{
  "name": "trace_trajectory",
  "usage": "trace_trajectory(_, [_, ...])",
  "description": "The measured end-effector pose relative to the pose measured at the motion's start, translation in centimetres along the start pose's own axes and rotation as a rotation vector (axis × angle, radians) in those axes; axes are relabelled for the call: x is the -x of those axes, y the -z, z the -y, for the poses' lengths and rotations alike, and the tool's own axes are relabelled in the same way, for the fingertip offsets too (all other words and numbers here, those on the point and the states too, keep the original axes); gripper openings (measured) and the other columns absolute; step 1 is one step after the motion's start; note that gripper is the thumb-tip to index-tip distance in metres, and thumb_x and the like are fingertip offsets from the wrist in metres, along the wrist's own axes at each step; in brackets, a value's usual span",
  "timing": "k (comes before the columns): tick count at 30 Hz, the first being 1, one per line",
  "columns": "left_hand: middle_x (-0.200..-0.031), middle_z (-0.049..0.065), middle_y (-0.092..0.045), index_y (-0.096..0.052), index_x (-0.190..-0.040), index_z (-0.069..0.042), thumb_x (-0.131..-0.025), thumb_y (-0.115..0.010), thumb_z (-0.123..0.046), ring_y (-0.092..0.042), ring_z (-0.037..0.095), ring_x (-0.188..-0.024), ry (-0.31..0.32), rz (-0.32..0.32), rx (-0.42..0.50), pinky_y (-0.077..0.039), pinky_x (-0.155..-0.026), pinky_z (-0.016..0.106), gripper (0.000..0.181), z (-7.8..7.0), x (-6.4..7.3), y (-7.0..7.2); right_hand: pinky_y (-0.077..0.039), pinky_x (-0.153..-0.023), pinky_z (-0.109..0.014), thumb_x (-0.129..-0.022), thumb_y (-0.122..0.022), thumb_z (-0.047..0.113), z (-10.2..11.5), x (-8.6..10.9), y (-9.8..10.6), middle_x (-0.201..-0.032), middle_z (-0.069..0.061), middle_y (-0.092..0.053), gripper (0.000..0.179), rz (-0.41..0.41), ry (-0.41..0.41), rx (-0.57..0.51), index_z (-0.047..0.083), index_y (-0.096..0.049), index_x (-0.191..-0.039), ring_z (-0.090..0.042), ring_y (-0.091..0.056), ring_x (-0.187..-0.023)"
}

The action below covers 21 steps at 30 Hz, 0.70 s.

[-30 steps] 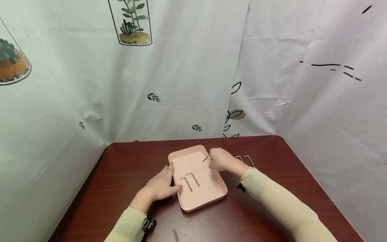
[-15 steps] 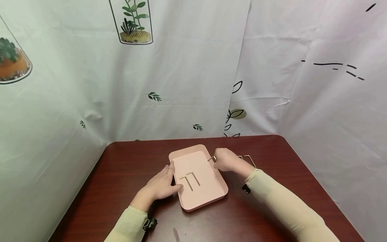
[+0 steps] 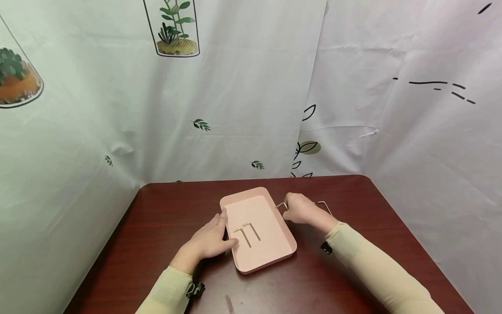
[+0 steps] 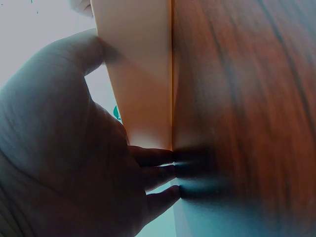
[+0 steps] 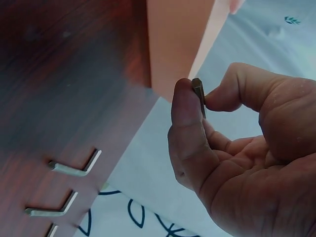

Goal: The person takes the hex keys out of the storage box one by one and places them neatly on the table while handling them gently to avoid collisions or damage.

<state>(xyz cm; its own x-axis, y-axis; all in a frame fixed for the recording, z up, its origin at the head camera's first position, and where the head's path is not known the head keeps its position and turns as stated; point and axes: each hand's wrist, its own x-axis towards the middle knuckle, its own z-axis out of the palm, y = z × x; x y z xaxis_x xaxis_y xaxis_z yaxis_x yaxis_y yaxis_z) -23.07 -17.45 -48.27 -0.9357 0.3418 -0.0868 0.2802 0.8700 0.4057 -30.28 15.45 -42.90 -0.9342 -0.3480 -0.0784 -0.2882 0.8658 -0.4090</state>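
In the head view, a pink tray (image 3: 262,257) sits at an angle on the table with two L-shaped hex keys (image 3: 252,231) inside. Along its left side rests my left hand (image 3: 208,239), thumb over the rim; the left wrist view shows its fairly straight fingers (image 4: 160,200) beside the outer wall (image 4: 138,74). My right hand (image 3: 301,208) is by the tray's right rim, pinching another hex key (image 3: 281,204) between thumb and fingers. Its hexagonal end (image 5: 197,83) shows in the right wrist view; the rest is partly hidden by fingers.
More hex keys lie on the dark red table (image 3: 176,205) right of the tray, one visible past my right wrist (image 3: 324,205); several such keys (image 5: 74,169) show in the right wrist view. A printed white curtain (image 3: 243,87) stands behind the table.
My right hand has shifted right, carrying the pinched hex key from above the tray to its right rim. One loose key behind that hand is now mostly covered. My left hand stays put.
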Motion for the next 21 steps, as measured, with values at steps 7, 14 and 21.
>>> trace_trajectory(7, [-0.176, 0.033, -0.029, -0.013, -0.173, 0.012, -0.1, -0.071, -0.055, -0.029, 0.047, -0.165, -0.006, -0.009, 0.007, -0.034, -0.131, 0.057, 0.114, 0.0, 0.0, -0.1, -0.042, -0.058, -0.032, -0.082, -0.075, 0.005, -1.2, 0.3, 0.2, -0.072, -0.004, -0.057, 0.017, -0.022, 0.006, 0.011, 0.008, -0.059, -0.083, -0.019, -0.051, -0.062])
trace_trajectory(14, [-0.176, 0.033, -0.028, -0.014, -0.173, 0.012, -0.1, -0.072, -0.054, -0.028, 0.047, -0.165, -0.002, -0.004, 0.009, -0.034, -0.131, 0.057, 0.114, -0.2, 0.2, 0.1, -0.044, -0.06, -0.032, -0.08, -0.075, 0.004, -2.4, 0.5, 0.2, -0.073, -0.004, -0.058, 0.016, -0.04, -0.003, 0.023, 0.009, -0.059, -0.081, -0.019, -0.053, -0.064])
trace_trajectory(21, [-0.177, 0.033, -0.027, -0.013, -0.173, 0.012, -0.101, -0.07, -0.054, -0.028, 0.047, -0.166, 0.002, -0.001, 0.0, -0.033, -0.131, 0.056, 0.113, -0.1, 0.0, 0.1, -0.044, -0.06, -0.036, -0.081, -0.075, 0.007, -3.4, 0.8, 0.4, -0.074, -0.003, -0.06, 0.015, -0.053, -0.037, 0.037, 0.011, -0.06, -0.08, -0.02, -0.055, -0.065])
